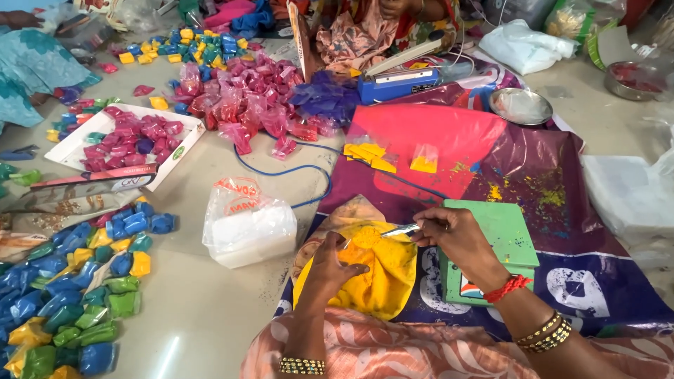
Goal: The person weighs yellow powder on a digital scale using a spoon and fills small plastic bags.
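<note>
Nearby, green box beside yellow powder bag, white sack.

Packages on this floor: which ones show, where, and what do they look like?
White plastic bag: centre-left, lumpy, red print.
Flat cardboard box: upper left, white, full of pink packets.
Small packets: lower left, blue, green, yellow.
Yellow powder bag: under both hands, open.
</note>
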